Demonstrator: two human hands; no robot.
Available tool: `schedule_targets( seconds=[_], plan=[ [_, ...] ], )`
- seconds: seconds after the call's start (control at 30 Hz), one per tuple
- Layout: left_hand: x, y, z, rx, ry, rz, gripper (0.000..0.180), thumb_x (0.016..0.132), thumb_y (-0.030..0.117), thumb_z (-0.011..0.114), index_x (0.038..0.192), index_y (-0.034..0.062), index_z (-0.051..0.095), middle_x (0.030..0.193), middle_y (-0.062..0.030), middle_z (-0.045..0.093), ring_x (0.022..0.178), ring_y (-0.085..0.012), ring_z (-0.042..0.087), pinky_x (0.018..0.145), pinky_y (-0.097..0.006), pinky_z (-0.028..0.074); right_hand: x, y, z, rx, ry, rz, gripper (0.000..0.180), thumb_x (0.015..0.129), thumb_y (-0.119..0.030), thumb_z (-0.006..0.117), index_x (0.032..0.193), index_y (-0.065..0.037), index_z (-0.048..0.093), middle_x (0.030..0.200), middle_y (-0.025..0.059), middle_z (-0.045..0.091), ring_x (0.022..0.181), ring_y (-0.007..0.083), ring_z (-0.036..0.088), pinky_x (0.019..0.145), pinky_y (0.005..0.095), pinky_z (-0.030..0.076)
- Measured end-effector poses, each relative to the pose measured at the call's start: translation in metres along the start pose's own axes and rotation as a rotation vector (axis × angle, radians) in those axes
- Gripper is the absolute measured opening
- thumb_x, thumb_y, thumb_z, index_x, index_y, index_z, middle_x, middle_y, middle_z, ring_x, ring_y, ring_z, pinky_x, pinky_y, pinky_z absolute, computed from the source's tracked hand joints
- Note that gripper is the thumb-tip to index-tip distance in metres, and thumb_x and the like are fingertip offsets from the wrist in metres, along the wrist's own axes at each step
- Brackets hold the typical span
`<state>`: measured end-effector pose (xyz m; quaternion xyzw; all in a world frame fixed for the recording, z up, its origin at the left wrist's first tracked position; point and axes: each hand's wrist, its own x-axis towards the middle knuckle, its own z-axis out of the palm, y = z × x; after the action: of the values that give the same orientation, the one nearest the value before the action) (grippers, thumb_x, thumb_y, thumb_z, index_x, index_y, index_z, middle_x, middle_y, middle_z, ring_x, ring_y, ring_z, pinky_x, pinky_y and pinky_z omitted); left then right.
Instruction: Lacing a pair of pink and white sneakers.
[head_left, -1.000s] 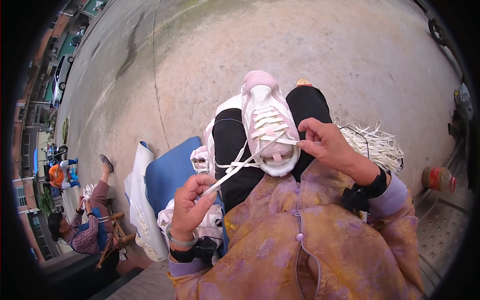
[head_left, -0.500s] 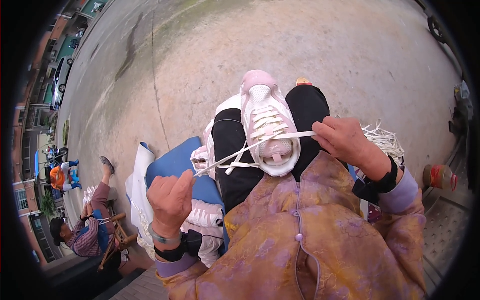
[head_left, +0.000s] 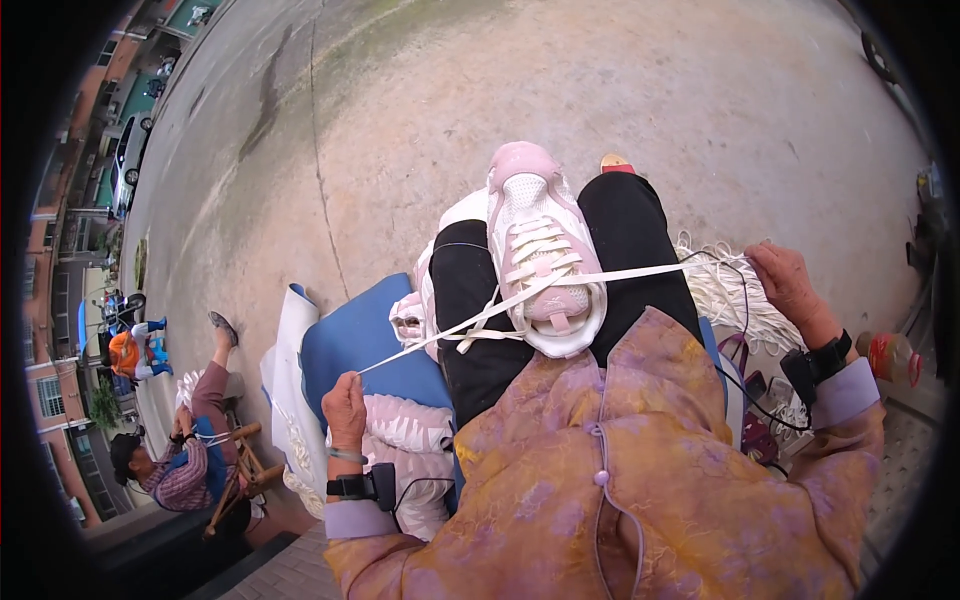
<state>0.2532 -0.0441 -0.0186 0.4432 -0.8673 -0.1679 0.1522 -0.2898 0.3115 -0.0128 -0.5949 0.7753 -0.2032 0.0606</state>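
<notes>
One pink-and-white sneaker [head_left: 540, 255] lies on the person's lap, and one white shoelace [head_left: 640, 272] runs through it, with two ends pulled out sideways. Two hands show, the left hand [head_left: 343, 408] and the right hand [head_left: 787, 283], each with one end in its grip. Each wrist carries one black strap, so two in all. One bundle of spare white laces [head_left: 735, 300] lies by the right knee. One other person [head_left: 185, 462] sits on the ground at the lower left. One parked car [head_left: 128, 160] stands at the far left.

Red-orange jar [head_left: 886, 357], far right; label unreadable
</notes>
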Motion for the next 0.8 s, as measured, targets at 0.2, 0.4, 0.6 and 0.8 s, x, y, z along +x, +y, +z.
schedule_targets(
  seconds=[0.2,0.4,0.6,0.8],
  plan=[
    [0.022,0.009,-0.004,0.286,-0.174,0.057,0.023,0.089,0.018,0.056,0.073,0.0027,0.053,0.058,-0.015,0.052,0.049,-0.0301,0.053,0.049,-0.04,0.041,0.004,0.037,0.004,-0.24,-0.235,0.088,0.016,0.089,-0.019,0.055,0.082,-0.005,0.058,0.058,0.0108,0.055,0.052,0.0305,0.053,0.053,0.0378,0.043],
    [0.078,0.097,-0.026,-0.967,-0.204,-0.587,0.019,0.096,0.021,0.047,0.083,0.0075,0.052,0.056,-0.0074,0.055,0.039,-0.0129,0.04,0.039,-0.023,0.032,0.076,-0.011,-0.023,1.398,0.135,0.727,0.023,0.094,-0.025,0.05,0.086,-0.005,0.057,0.055,0.0,0.052,0.037,0.0045,0.037,0.044,0.0237,0.04],
    [0.057,0.151,0.016,-1.379,-0.551,-0.703,0.015,0.096,0.018,0.047,0.091,0.0043,0.051,0.065,-0.0114,0.06,0.038,-0.0111,0.045,0.036,-0.022,0.035,0.07,-0.109,0.02,1.608,-0.303,0.878,0.018,0.094,-0.022,0.051,0.092,-0.005,0.057,0.064,0.0037,0.06,0.047,0.0099,0.054,0.06,0.0261,0.053],
    [0.054,0.189,0.043,-1.293,-0.774,-0.604,0.019,0.095,0.019,0.05,0.085,0.004,0.056,0.068,-0.008,0.062,0.042,-0.0085,0.052,0.037,-0.019,0.038,0.076,-0.142,0.048,1.434,-0.406,0.674,0.018,0.09,-0.015,0.06,0.098,0.0,0.064,0.074,0.002,0.062,0.063,0.007,0.058,0.057,0.0206,0.05]
  ],
)
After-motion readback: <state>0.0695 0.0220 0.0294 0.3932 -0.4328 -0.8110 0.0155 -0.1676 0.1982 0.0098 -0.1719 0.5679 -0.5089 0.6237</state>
